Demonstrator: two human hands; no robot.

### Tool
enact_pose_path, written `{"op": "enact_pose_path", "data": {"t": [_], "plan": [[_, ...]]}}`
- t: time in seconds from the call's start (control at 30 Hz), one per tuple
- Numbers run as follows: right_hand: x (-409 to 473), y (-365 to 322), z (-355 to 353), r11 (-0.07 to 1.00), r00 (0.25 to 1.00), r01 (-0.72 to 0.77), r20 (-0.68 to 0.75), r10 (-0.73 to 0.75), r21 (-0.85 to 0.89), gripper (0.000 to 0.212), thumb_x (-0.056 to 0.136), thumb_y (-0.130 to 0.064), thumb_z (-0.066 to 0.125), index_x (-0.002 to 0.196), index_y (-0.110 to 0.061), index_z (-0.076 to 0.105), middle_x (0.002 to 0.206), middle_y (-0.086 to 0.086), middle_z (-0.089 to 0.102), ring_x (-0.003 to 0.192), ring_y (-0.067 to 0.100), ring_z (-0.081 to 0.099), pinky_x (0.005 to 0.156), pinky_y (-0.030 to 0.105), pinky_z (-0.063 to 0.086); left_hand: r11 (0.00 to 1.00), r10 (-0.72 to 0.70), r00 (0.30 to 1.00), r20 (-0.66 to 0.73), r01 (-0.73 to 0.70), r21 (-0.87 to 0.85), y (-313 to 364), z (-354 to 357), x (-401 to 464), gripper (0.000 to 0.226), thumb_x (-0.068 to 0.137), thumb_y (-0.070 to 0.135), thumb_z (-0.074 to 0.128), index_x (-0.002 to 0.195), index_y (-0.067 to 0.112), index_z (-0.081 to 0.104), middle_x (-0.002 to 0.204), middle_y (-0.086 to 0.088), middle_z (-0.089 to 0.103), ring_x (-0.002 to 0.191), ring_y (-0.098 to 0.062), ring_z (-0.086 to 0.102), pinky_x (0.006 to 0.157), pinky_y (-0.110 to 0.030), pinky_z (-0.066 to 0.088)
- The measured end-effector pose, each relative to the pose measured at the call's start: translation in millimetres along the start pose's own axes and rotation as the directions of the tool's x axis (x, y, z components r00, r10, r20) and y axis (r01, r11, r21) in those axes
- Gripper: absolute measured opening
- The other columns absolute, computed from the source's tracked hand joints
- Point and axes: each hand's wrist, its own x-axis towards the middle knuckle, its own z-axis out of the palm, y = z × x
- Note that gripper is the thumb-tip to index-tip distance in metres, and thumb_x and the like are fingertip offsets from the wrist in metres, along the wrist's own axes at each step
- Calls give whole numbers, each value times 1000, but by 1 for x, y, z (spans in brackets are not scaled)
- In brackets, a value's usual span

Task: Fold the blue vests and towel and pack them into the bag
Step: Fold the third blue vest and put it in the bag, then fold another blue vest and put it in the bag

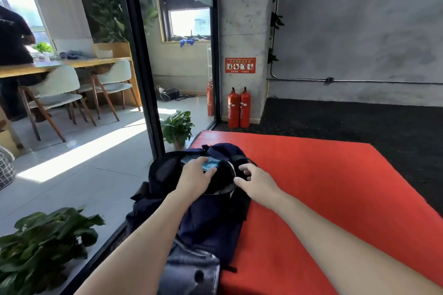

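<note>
A dark navy bag lies on the left edge of a red mat, its mouth open toward the far end. Light blue fabric shows inside the opening; whether it is a vest or the towel cannot be told. My left hand rests over the opening, its fingers on the blue fabric. Just to the right, my right hand is at the rim of the bag's opening with fingers loosely curled; whether it grips the rim cannot be told.
A glass partition with a black frame runs close along the bag's left side. Potted plants stand behind the glass. Two red fire extinguishers stand by a concrete pillar beyond the mat. A person sits at a table far left.
</note>
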Motion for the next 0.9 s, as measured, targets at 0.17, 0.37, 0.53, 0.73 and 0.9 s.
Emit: {"op": "enact_pose_path", "data": {"t": [0.17,0.37,0.53,0.73,0.9], "plan": [[-69,41,-82,999,990,-21,-137,26,39,41,96,-35,64,134,-24,56,127,-3,62,113,13,59,83,21,41,988,156,987,35,-155,-24,85,40,-45,40,91,33,69,128,18,66,118,0,71,114,-20,62,97,-27,42],[-170,124,-170,991,947,-132,-295,128,7,30,96,-33,64,125,-25,61,114,-8,65,107,11,61,82,24,45,950,302,940,156,-283,-133,194,111,-105,43,93,35,68,132,18,62,120,-3,69,111,-22,63,100,-31,46],[-268,195,-221,962,886,-274,-390,250,-6,19,91,-23,70,111,-21,69,103,-2,70,103,16,66,92,30,49,900,429,842,328,-368,-234,275,179,-177,44,93,37,68,133,20,60,118,-2,69,110,-20,63,102,-34,47],[-380,261,-260,869,754,-490,-464,465,75,18,89,-27,71,107,-24,70,101,-3,72,97,15,67,79,25,48,841,540,697,471,-453,-294,356,246,-267,46,93,36,67,134,17,59,122,-5,68,115,-21,62,103,-31,45],[-444,326,-263,778,672,-613,-425,607,142,9,91,-31,69,98,-26,72,95,-6,72,93,12,66,78,29,50,828,537,554,636,-490,-273,382,308,-334,49,93,34,65,137,12,56,120,-10,69,116,-25,61,99,-31,44]]}}
